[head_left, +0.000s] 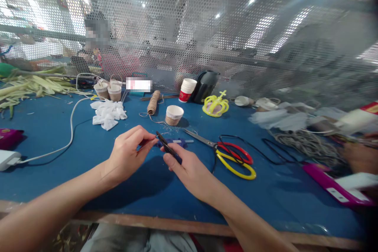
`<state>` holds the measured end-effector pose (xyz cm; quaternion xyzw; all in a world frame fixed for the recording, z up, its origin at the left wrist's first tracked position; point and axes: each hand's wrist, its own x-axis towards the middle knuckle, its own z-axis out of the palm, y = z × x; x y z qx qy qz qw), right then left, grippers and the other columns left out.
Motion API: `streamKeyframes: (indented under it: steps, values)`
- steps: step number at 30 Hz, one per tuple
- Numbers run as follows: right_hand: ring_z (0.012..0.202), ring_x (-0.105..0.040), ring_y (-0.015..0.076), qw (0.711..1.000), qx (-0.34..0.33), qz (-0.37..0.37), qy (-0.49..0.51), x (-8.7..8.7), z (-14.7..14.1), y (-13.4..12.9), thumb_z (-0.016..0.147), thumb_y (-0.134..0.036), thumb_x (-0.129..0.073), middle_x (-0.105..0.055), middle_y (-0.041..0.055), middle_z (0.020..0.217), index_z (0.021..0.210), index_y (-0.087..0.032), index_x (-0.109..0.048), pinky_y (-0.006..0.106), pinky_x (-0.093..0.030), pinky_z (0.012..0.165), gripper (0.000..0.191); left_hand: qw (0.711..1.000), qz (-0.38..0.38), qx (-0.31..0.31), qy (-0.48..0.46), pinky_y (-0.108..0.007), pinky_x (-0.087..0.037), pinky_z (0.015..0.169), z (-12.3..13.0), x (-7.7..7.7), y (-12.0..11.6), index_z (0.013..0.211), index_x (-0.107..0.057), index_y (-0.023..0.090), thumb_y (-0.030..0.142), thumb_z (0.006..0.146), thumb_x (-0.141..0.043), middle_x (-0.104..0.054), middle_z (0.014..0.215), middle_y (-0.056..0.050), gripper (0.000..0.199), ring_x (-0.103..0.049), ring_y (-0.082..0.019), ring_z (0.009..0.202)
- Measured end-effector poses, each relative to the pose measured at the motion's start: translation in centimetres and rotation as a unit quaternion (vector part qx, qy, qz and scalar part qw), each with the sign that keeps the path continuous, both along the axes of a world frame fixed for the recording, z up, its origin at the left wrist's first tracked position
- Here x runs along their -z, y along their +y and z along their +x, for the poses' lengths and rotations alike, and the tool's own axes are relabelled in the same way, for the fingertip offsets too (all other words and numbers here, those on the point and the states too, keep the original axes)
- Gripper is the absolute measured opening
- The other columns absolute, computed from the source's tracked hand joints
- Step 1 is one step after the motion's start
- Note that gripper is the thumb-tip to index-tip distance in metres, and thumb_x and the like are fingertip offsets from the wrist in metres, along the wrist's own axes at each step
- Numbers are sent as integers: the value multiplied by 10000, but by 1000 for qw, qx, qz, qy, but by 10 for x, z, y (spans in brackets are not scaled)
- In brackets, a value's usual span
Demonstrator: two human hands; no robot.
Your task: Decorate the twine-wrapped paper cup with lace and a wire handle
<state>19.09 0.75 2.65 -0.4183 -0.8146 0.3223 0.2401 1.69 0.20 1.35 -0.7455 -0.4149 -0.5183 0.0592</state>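
Observation:
My right hand (189, 167) is wrapped round a pair of dark pliers (169, 147), whose black tip points up and left. Thumb and fingers of my left hand (130, 151) are pinched together right at that tip; what they hold is too small to make out. Behind the pliers lies a blue tool (180, 141), partly hidden by my hands, perhaps a glue gun with a black cord. Large scissors (233, 157) with red and yellow handles rest to the right of my right hand. Beyond my hands stands a small twine-wrapped cup (174, 115) with a white rim.
At the back are a twine roll (153, 102), stacked paper cups (187, 89), a dark jug (205, 86) and a yellow crown (215, 105). White crumpled fabric (108, 113) and a white cable (71, 122) lie left. Another person's hand (362, 153) is by a purple power strip (336, 185).

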Motion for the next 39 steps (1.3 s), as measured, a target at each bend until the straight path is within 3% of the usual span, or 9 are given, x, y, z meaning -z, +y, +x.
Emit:
streamKeyframes:
  steps: [20,25,27,28,30,32,34,36,39]
  values:
    - [762,-574,160,1000,22,4,-15,2,-2,-1,864,-438,-362,-627,53,865,938,-163,-512,281,-407,692,321,999,5,-9,48,-188,-411,546,1,4,1,744,-556,152,194,796,-515,-565,632,-5,79,-510,-87,578]
    - [766,-576,171,998,32,53,-17,2,-2,1,863,-390,-388,-630,61,852,927,-160,-517,281,-414,679,271,989,-125,30,-69,-198,-398,553,2,-2,-2,722,-576,153,240,765,-548,-581,639,-2,101,-501,-87,581]
    - [786,-579,179,996,33,77,-21,2,0,3,862,-375,-396,-630,70,869,942,-159,-518,285,-421,685,260,939,-266,83,-200,-202,-387,532,2,-8,-4,692,-573,148,276,733,-581,-584,622,-1,135,-492,-84,554]
    - [792,-578,183,995,31,92,-23,2,1,4,858,-372,-405,-628,76,874,945,-157,-518,289,-425,689,258,886,-349,126,-277,-197,-375,509,2,-10,-4,670,-561,144,291,718,-597,-579,604,1,159,-481,-77,528]
    - [796,-574,194,990,25,137,-27,3,3,7,849,-378,-422,-620,91,877,947,-147,-516,301,-432,698,269,734,-493,231,-407,-180,-336,456,1,-15,-5,622,-525,134,301,687,-632,-551,554,10,209,-441,-54,463]
    - [793,-564,205,982,12,188,-32,4,6,10,839,-398,-430,-604,109,873,952,-131,-514,319,-436,702,302,595,-567,318,-473,-165,-304,430,0,-17,-5,598,-508,123,281,653,-668,-515,511,24,232,-396,-32,421]
    - [792,-554,211,976,-1,216,-33,3,9,12,831,-420,-435,-590,117,867,961,-120,-513,330,-438,703,336,540,-582,360,-490,-160,-296,426,0,-18,-5,591,-510,116,264,636,-684,-494,493,33,233,-372,-21,407]
    - [807,-550,205,980,-8,196,-28,0,9,12,832,-422,-434,-588,112,883,980,-127,-512,327,-437,715,339,586,-557,341,-479,-164,-310,432,0,-17,-5,602,-517,121,274,654,-669,-507,503,30,222,-389,-28,417]
    - [830,-557,182,994,-22,104,-17,-4,7,8,857,-409,-395,-599,91,929,1017,-146,-506,306,-432,735,328,797,-424,207,-376,-186,-363,471,0,-14,-6,632,-546,137,269,696,-624,-555,551,13,167,-457,-63,479]
